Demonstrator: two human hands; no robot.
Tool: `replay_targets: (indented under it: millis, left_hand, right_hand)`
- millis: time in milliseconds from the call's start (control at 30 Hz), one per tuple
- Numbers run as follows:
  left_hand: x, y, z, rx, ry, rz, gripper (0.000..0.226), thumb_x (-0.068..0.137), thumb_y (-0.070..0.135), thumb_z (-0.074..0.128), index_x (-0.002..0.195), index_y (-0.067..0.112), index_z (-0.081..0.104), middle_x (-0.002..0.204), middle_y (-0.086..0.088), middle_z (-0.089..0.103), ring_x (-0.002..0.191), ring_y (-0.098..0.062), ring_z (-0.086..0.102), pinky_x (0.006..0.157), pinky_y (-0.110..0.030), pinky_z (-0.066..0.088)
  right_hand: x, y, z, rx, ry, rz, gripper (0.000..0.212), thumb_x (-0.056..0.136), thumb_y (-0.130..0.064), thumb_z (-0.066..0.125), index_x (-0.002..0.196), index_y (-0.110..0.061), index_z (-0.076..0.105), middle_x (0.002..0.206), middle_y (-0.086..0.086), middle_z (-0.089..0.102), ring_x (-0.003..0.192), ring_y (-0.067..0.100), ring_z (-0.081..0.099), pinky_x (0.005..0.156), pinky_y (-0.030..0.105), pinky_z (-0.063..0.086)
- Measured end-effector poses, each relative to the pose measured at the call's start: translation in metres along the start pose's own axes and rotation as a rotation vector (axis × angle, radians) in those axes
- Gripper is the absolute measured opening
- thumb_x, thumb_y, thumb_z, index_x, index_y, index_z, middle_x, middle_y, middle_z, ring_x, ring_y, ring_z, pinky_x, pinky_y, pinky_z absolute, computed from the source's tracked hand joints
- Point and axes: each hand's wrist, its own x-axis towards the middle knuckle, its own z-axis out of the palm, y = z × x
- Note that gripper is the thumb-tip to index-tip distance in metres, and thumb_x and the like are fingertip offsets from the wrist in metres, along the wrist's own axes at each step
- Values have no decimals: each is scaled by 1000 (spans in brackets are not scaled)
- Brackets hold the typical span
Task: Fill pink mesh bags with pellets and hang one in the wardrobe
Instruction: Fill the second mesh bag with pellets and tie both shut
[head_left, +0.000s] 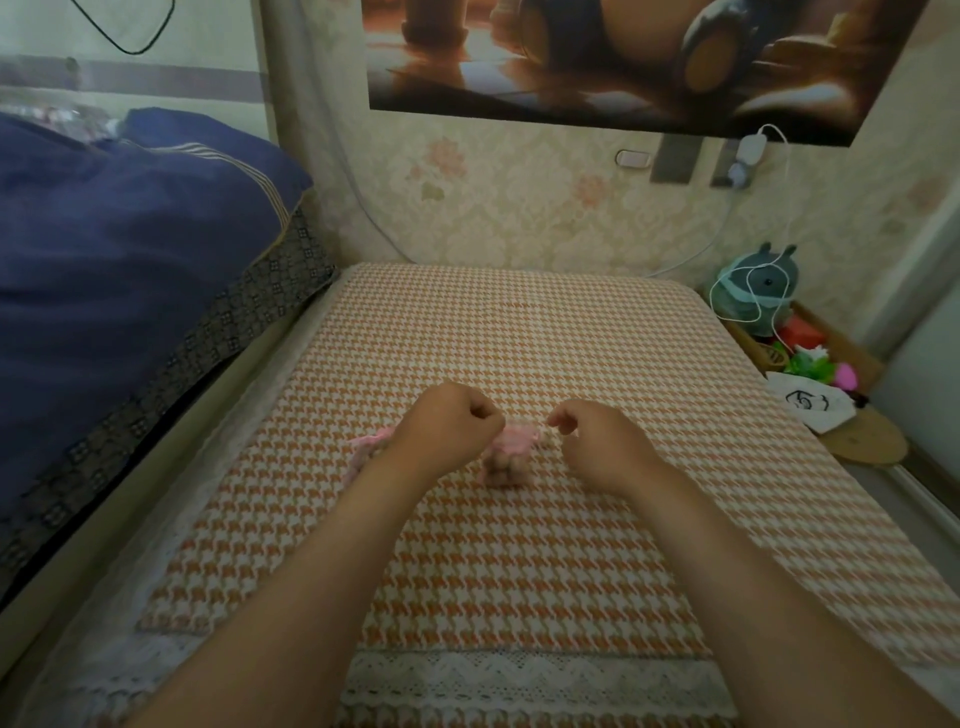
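I see my left hand (457, 421) and right hand (587, 441) fisted either side of a small pink mesh bag lumpy with brown pellets (506, 460), which sits on the orange houndstooth woven cloth (519, 571). Both seem to pinch its drawstrings, probably cinching the neck, though the cords themselves are too fine to see. A second, limp pink mesh bag (366, 449) lies beside my left wrist.

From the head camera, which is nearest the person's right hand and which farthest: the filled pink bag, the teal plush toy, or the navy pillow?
Measured from the right hand:
1. Filled pink bag, just to its left, between the hands.
2. Teal plush toy, far right by the wall.
3. Navy pillow, far left on the bed.
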Motion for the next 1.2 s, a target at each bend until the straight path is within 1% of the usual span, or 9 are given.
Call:
replay_targets:
  millis: [100,267,433,567,667,800,933,1067,1200]
  left_hand:
    - [0,0,0,-64,-39,0,13,87,24,64,79,27,74,90,14,71,80,-3,64,65,-17,47]
    - [-1,1,1,-74,-70,32,18,87,18,62,96,24,77,100,15,68,71,6,56,62,-11,39]
    - [0,0,1,-73,-91,23,21,86,19,61,98,28,76,107,12,70,74,-13,68,63,-22,54]
    - [1,-1,1,-73,-88,38,22,87,19,60,101,26,76,111,11,69,82,1,63,68,-15,46]
    - [1,-2,0,-88,-105,28,23,88,20,59,102,27,75,109,11,71,82,-9,68,73,-25,55]
    - [2,-2,1,-94,-113,21,25,89,19,57,106,25,75,111,10,70,91,-5,62,77,-20,46]
    - [2,-2,2,-120,-103,16,25,90,19,58,108,23,75,104,8,72,80,-2,61,66,-17,43]
    - [0,-2,1,-138,-107,23,23,91,24,60,109,25,75,110,8,71,95,-7,63,82,-25,50]
    - [-2,-2,-1,-132,-106,32,24,90,20,59,108,26,75,114,9,70,98,-6,64,88,-28,53]
  right_hand:
    - [4,3,12,-54,-24,-11,28,93,-25,61,120,-28,64,118,-5,66,104,18,62,87,36,53]
    - [10,-2,25,-4,46,-20,19,93,-32,63,111,-28,67,109,-5,68,97,18,63,79,35,52]
    - [13,-5,29,8,115,-17,9,92,-29,64,100,-28,69,101,-7,69,93,16,64,72,29,46]
    - [15,-6,25,116,133,25,9,89,-28,67,98,-30,70,99,-10,70,93,14,65,77,30,52]
    - [16,-13,11,302,223,-20,9,87,-30,71,96,-31,70,94,-14,69,91,5,64,82,30,54]
    - [5,-31,-12,436,268,-148,7,85,-32,74,92,-32,72,87,-19,69,71,-11,58,72,18,49]
    - [-8,-35,-17,305,193,-262,8,85,-36,75,93,-33,75,88,-20,71,68,-14,56,67,19,45]
    - [-10,-32,-14,212,127,-278,13,88,-39,71,99,-37,77,95,-23,68,74,-10,54,72,19,43]
    - [-7,-32,-14,105,96,-300,29,93,-18,57,102,-39,75,111,-20,59,82,-4,52,72,24,45]
